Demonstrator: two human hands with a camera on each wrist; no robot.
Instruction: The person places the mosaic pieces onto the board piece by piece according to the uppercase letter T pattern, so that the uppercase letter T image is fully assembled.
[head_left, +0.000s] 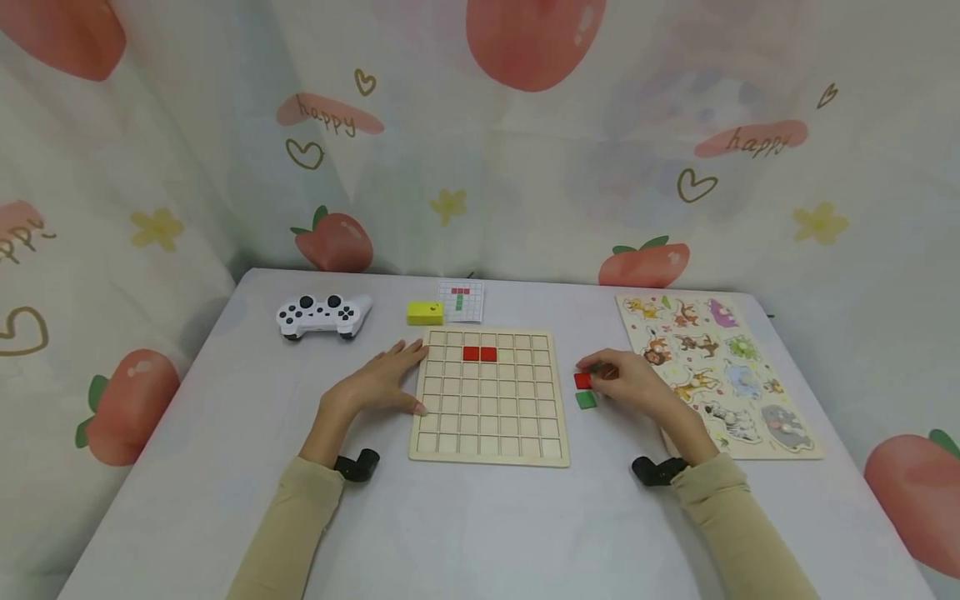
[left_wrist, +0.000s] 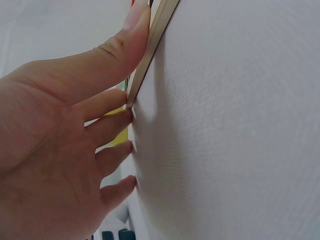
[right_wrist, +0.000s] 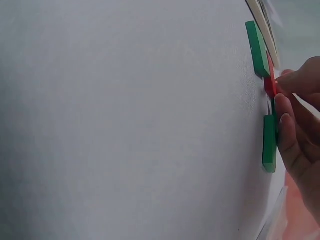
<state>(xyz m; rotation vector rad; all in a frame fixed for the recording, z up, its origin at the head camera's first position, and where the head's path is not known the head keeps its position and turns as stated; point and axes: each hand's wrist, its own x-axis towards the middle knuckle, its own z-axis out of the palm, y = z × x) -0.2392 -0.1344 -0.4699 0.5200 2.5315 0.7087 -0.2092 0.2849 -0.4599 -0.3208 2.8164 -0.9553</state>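
with hands well apart, we rested the spread left hand [head_left: 375, 379] against the left edge of the board [head_left: 490, 408]; with the nearer right hand [head_left: 632, 383] we pinched the red tile [head_left: 582, 381], right of the board.

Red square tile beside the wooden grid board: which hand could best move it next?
Probably the right hand, its fingers at that tile; the left hand touches the opposite edge of the board.
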